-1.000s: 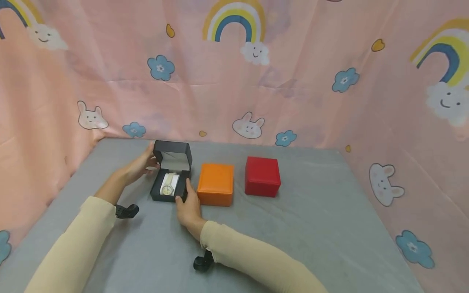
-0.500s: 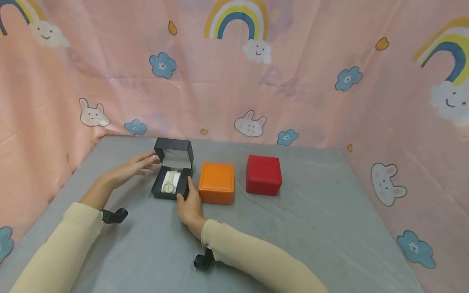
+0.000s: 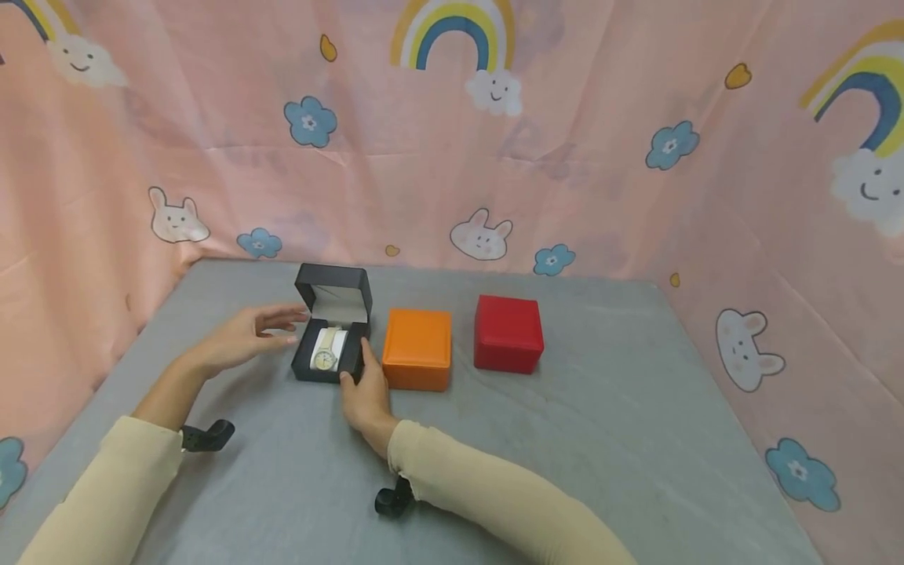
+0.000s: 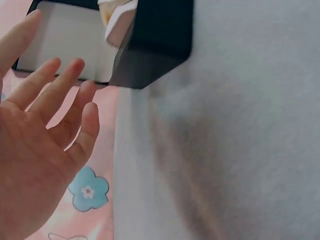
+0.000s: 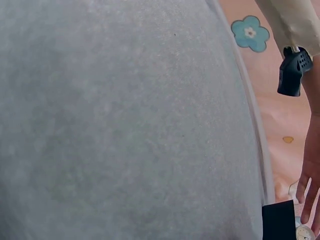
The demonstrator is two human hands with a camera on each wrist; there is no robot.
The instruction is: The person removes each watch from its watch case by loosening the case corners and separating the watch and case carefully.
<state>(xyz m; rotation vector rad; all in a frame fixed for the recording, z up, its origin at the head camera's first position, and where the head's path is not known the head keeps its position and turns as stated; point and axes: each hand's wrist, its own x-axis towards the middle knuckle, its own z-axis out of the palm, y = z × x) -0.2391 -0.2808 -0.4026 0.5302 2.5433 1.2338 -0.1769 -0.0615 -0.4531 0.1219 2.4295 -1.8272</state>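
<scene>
A black watch box (image 3: 332, 286) stands with its lid raised on the left part of the table. Inside, a cream-strapped wristwatch (image 3: 325, 359) is wrapped round a white cushion. To the left of the box is my left hand (image 3: 243, 339), its fingers extended and spread toward the lid's side. In the left wrist view, that hand (image 4: 45, 130) shows its palm, with nothing held. My right hand (image 3: 367, 399) holds the box's front right corner, thumb at the front and fingers along the right side; most of those fingers are hidden.
An orange box (image 3: 417, 349) sits closed just right of the watch box. Farther right is a closed red box (image 3: 508, 333). Grey cloth (image 3: 600, 439) covers the table, and a pink patterned curtain (image 3: 395, 180) hangs behind it and at the sides.
My left hand has drawn away from the raised lid, toward the left and nearer me, and its fingers have spread. My right hand has stayed at the watch box, which keeps its place.
</scene>
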